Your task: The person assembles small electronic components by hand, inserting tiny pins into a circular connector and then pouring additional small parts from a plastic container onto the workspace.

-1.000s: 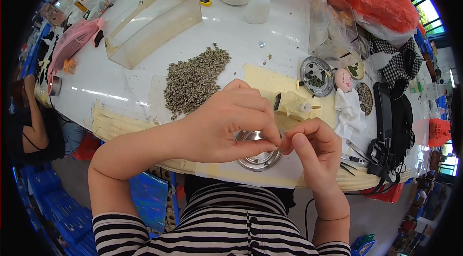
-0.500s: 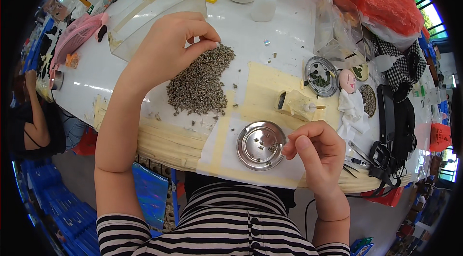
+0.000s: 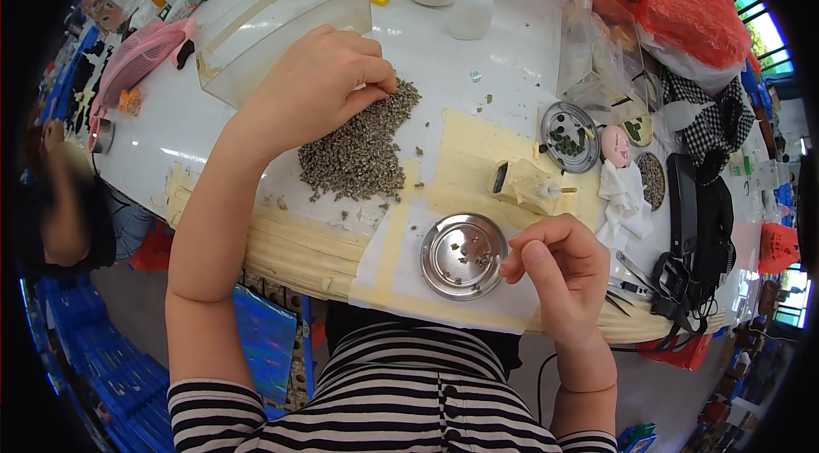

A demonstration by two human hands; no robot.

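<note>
My left hand (image 3: 322, 86) reaches over a heap of tiny grey-brown metallic pieces (image 3: 354, 154) on the table. Its thumb and forefinger are pinched together at the heap's upper edge; whatever they hold is too small to make out. Close to my body, my right hand (image 3: 559, 274) hovers at the right rim of a round shiny metal dish (image 3: 435, 274). Thumb and fingertips of that hand are pressed together, and I cannot see what is between them. Several of the small pieces lie scattered in the dish, mostly toward its lower right.
Right of the heap, a cream block (image 3: 525, 184) stands on yellowish tape. Beyond it are a dish of dark green bits (image 3: 570, 137), a crumpled tissue (image 3: 623, 197) and tweezers (image 3: 636, 270). A clear tray (image 3: 247, 52), squeeze bottle (image 3: 471, 9) and red bags (image 3: 682, 9) sit farther back.
My left hand has shifted slightly right and down along the heap's upper edge, with its fingers still pinched. My right hand stays beside the dish.
</note>
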